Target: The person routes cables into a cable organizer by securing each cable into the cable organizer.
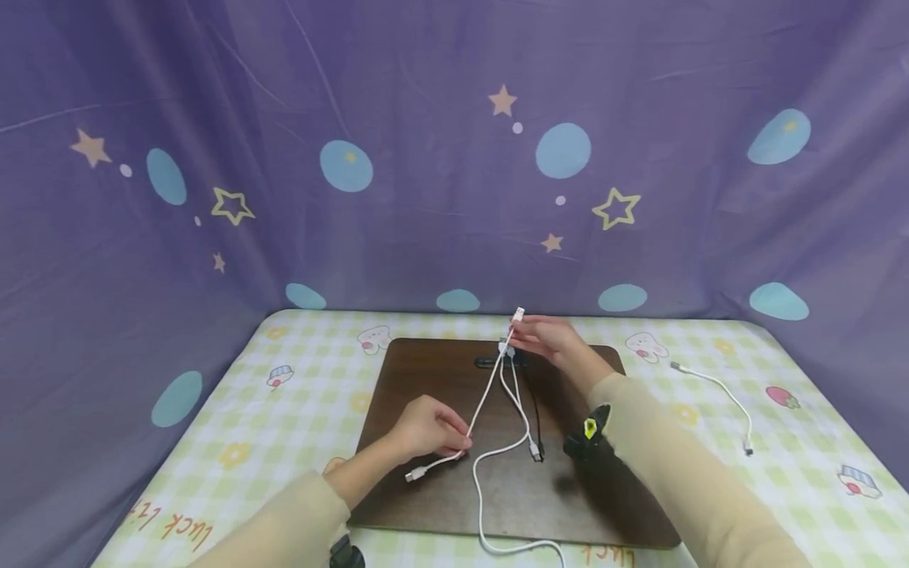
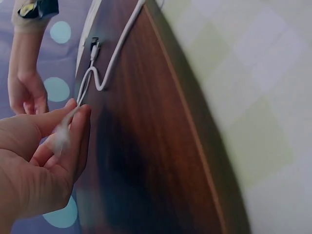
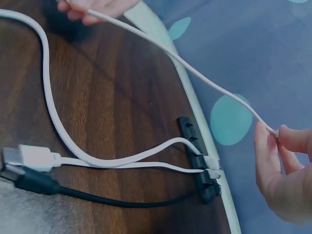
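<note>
A thin white charging cable (image 1: pixel 490 384) is stretched between both hands above the brown board (image 1: pixel 426 371). My left hand (image 1: pixel 429 427) pinches it close to its lower end, where a white plug (image 1: pixel 416 473) sticks out past the fingers. Up at the far side, my right hand (image 1: pixel 550 339) pinches the cable's other end just below a white plug (image 1: pixel 519 314). Beneath it, a black cable holder (image 3: pixel 207 194) lies along the board's far edge. A thick white cable (image 3: pixel 51 97), a thin white cable (image 3: pixel 131 165) and a black cable (image 3: pixel 122 204) run from its slots.
A short white cable (image 1: pixel 720 385) lies on the checked tablecloth (image 1: pixel 710 426) right of the board. The thick cable trails over the board's near edge. A purple curtain (image 1: pixel 440 237) hangs behind the table.
</note>
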`<state>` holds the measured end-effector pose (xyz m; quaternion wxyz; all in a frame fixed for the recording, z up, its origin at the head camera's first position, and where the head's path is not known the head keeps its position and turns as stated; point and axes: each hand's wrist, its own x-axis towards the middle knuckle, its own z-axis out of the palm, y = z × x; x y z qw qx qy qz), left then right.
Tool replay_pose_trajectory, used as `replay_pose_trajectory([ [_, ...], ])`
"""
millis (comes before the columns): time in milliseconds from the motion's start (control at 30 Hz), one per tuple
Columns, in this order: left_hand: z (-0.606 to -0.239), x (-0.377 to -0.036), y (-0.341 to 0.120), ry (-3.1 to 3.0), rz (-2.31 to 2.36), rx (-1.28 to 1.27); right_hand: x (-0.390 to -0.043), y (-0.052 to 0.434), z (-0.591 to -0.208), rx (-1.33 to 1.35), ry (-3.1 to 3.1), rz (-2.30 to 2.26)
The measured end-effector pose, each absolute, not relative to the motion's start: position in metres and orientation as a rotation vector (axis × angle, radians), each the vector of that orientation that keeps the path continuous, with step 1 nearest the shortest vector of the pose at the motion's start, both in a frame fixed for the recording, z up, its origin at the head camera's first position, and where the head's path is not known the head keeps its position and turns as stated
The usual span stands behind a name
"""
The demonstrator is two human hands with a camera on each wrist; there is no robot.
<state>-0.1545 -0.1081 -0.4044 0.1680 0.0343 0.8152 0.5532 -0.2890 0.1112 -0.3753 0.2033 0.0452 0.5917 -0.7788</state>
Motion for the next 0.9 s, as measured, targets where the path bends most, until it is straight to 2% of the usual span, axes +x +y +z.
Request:
replay_pose_trajectory([
  [433,-0.416,-0.144,-0.093,2.333,1.611,0.075,-0.310,0.079,-0.414,-0.004,2.005,-2.145],
  [700,-0.417,-0.140,-0.079,2.279,1.624,0.073,-0.310,0.077,-0.424,-0.051,2.290,-1.913],
  [900,-0.416,-0.141,-0.074,2.297,1.589,0.064,-0.308,0.078,-0.425,-0.199,2.733,-1.603],
])
